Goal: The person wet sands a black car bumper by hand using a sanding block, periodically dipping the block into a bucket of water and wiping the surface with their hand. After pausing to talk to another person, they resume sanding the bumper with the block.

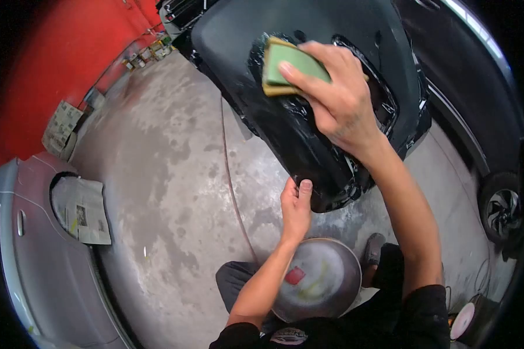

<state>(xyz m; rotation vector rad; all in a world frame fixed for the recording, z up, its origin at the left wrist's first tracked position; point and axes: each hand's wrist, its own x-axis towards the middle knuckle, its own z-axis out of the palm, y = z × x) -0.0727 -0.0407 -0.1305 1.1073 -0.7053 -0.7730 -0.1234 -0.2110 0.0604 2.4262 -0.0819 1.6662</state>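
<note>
A black car body panel (250,99), wet and glossy in patches, slants across the upper middle of the view. My right hand (340,87) is closed round a green sanding block (291,65) with a yellowish sheet folded about it. The block lies against the wet face of the panel. Lower down, my left hand (297,203) grips the panel's bottom edge, thumb on the near face and fingers partly hidden behind it. Below that hand stands a round basin (343,276) of cloudy water with a small red piece (294,276) in it.
To the left is a grey car part (46,262) with newspaper (90,209) over its wheel arch. A dark car with a wheel (499,209) stands at right. A thin hose (230,174) crosses the concrete floor. Cans (148,55) line the red wall (46,70).
</note>
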